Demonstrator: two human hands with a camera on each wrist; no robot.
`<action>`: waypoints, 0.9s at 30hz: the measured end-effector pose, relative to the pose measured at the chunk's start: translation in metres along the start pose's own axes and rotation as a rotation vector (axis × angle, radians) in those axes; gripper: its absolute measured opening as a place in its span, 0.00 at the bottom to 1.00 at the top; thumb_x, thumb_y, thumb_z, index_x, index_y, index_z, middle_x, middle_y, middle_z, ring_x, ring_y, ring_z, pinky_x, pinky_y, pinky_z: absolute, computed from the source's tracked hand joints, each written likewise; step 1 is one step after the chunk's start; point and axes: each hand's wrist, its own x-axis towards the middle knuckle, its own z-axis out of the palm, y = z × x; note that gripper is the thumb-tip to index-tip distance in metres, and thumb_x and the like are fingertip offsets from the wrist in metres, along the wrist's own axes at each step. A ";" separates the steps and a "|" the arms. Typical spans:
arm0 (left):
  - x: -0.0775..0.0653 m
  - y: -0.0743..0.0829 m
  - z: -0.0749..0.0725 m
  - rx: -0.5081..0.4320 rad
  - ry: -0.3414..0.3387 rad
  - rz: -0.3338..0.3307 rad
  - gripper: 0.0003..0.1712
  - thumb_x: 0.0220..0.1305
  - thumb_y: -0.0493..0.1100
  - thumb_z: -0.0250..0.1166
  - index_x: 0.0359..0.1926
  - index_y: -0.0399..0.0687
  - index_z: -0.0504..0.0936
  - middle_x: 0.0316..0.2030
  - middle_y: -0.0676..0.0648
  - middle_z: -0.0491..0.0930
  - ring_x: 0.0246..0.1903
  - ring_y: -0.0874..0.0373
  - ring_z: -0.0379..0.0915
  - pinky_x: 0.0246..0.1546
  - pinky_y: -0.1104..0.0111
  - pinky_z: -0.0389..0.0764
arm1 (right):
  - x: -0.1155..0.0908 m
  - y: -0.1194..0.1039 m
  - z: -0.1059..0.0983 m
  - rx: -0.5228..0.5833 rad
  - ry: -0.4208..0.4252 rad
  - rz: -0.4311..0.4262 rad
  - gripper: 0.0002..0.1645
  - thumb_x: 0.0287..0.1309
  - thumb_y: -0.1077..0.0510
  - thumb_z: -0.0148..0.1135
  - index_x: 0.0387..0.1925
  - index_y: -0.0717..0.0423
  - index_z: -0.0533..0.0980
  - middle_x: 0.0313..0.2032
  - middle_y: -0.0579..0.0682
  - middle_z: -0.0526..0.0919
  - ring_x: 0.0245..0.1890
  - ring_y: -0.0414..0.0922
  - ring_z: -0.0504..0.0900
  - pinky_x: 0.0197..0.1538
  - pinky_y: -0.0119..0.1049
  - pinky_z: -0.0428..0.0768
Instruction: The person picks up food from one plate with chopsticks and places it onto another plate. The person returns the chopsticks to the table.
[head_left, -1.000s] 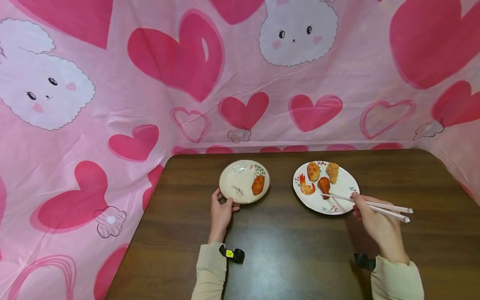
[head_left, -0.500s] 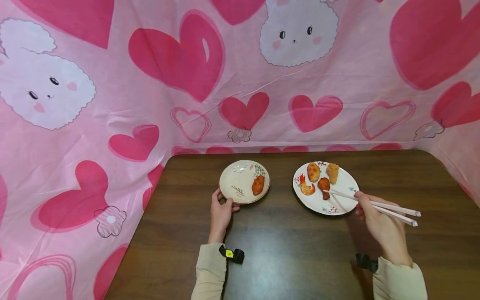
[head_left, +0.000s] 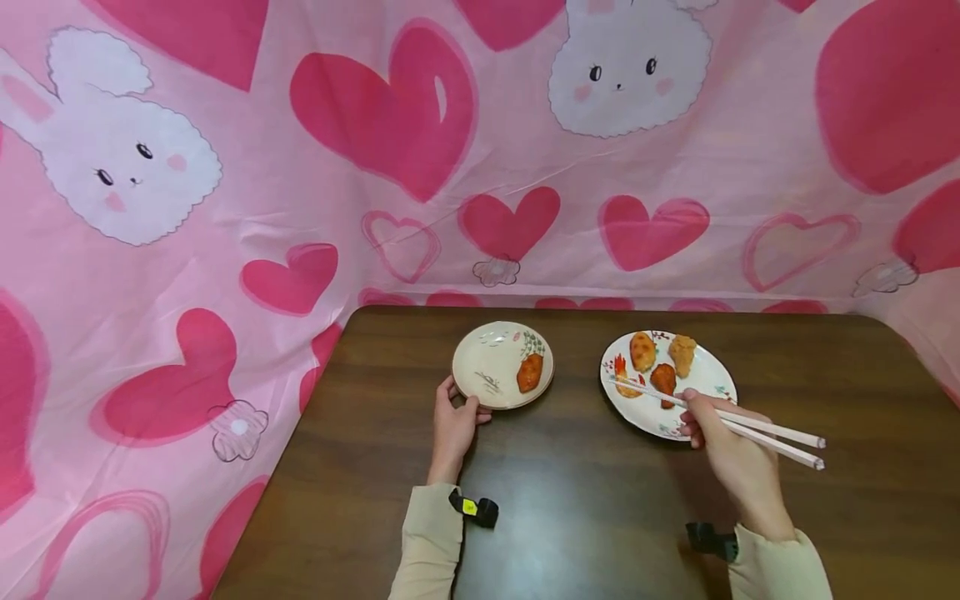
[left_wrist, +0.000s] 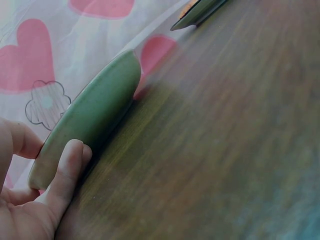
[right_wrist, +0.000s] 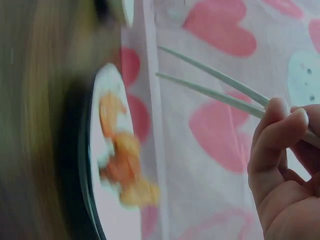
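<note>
My left hand (head_left: 453, 429) grips the near-left rim of a small cream plate (head_left: 480, 358), thumb and fingers at its edge; the left wrist view shows its green outer side (left_wrist: 102, 107). One browned chicken wing piece (head_left: 530, 372) lies on it. My right hand (head_left: 738, 458) holds a pair of white chopsticks (right_wrist: 210, 93), tips slightly apart with nothing between them. In the head view the tips overlap a shrimp (head_left: 620, 367) on the larger white plate (head_left: 708, 379); the right wrist view shows them above that plate. A drumstick (head_left: 663, 379) lies beside the shrimp.
A golden oval piece (head_left: 642, 352) and a lumpy fried chicken piece (head_left: 682, 354) lie at the back of the larger plate. Both plates stand on a dark wooden table (head_left: 585, 483). A pink heart-patterned cloth (head_left: 525, 158) hangs behind and to the left.
The chopstick tips have moved from the drumstick leftward to over the shrimp, and the right hand has shifted left. The head view has turned slightly left. The left hand keeps its grip.
</note>
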 end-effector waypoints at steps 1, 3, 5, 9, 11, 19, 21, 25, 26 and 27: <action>0.000 0.000 0.000 0.003 0.000 0.001 0.35 0.63 0.34 0.54 0.70 0.44 0.56 0.63 0.39 0.63 0.25 0.60 0.79 0.31 0.70 0.87 | -0.001 -0.001 0.005 0.050 -0.026 0.012 0.18 0.63 0.45 0.60 0.31 0.55 0.83 0.19 0.37 0.81 0.19 0.33 0.77 0.23 0.24 0.77; 0.000 0.000 0.000 0.005 0.001 0.002 0.35 0.62 0.34 0.54 0.70 0.44 0.56 0.63 0.40 0.64 0.26 0.60 0.79 0.31 0.69 0.87 | -0.001 -0.004 0.017 0.152 -0.079 0.028 0.15 0.62 0.47 0.61 0.28 0.52 0.83 0.20 0.40 0.81 0.19 0.33 0.78 0.23 0.24 0.78; -0.001 0.000 0.000 0.008 0.005 0.004 0.35 0.62 0.34 0.54 0.70 0.44 0.56 0.62 0.40 0.64 0.26 0.60 0.80 0.31 0.69 0.87 | 0.000 -0.006 0.030 0.223 -0.127 0.041 0.15 0.62 0.48 0.62 0.28 0.54 0.83 0.20 0.42 0.82 0.19 0.34 0.78 0.23 0.24 0.79; 0.000 -0.001 0.000 0.011 0.007 0.006 0.35 0.63 0.34 0.54 0.70 0.45 0.56 0.63 0.40 0.64 0.26 0.60 0.80 0.31 0.69 0.87 | 0.006 -0.010 0.059 0.262 -0.182 0.071 0.18 0.62 0.47 0.61 0.35 0.59 0.82 0.21 0.41 0.81 0.20 0.34 0.79 0.25 0.23 0.80; 0.000 -0.001 0.000 0.011 0.007 0.006 0.35 0.63 0.34 0.54 0.70 0.44 0.56 0.63 0.40 0.64 0.26 0.60 0.80 0.31 0.69 0.87 | 0.009 -0.012 0.072 0.252 -0.185 0.095 0.21 0.63 0.47 0.60 0.40 0.62 0.81 0.21 0.40 0.81 0.21 0.34 0.79 0.26 0.23 0.80; -0.001 -0.002 0.002 -0.011 0.000 0.006 0.36 0.61 0.32 0.54 0.70 0.43 0.57 0.63 0.38 0.64 0.25 0.59 0.80 0.30 0.69 0.87 | 0.016 -0.010 0.098 0.115 -0.188 0.164 0.27 0.66 0.45 0.55 0.51 0.65 0.77 0.22 0.38 0.78 0.23 0.34 0.79 0.28 0.23 0.80; 0.000 -0.002 0.002 -0.014 0.000 0.011 0.36 0.61 0.32 0.54 0.70 0.42 0.56 0.62 0.38 0.64 0.25 0.59 0.79 0.29 0.69 0.87 | 0.016 -0.012 0.102 0.128 -0.179 0.170 0.27 0.66 0.45 0.55 0.50 0.65 0.77 0.22 0.38 0.78 0.22 0.34 0.79 0.28 0.24 0.81; 0.001 -0.001 0.001 -0.021 -0.002 0.015 0.36 0.61 0.32 0.54 0.70 0.41 0.56 0.63 0.37 0.63 0.25 0.59 0.79 0.30 0.69 0.87 | 0.020 -0.014 0.107 0.165 -0.178 0.189 0.27 0.67 0.45 0.54 0.50 0.66 0.76 0.21 0.38 0.78 0.21 0.34 0.79 0.28 0.24 0.82; 0.001 -0.001 0.001 -0.023 -0.003 0.018 0.36 0.61 0.32 0.54 0.70 0.41 0.55 0.63 0.37 0.63 0.25 0.58 0.79 0.30 0.68 0.87 | 0.021 -0.014 0.108 0.177 -0.180 0.192 0.27 0.67 0.45 0.53 0.50 0.67 0.76 0.21 0.38 0.78 0.21 0.33 0.78 0.28 0.24 0.82; 0.001 -0.001 0.000 -0.025 -0.005 0.022 0.36 0.61 0.32 0.54 0.71 0.40 0.55 0.63 0.36 0.62 0.25 0.58 0.80 0.30 0.67 0.87 | 0.023 -0.015 0.110 0.182 -0.182 0.194 0.27 0.67 0.45 0.53 0.50 0.67 0.76 0.20 0.37 0.78 0.20 0.33 0.78 0.28 0.23 0.82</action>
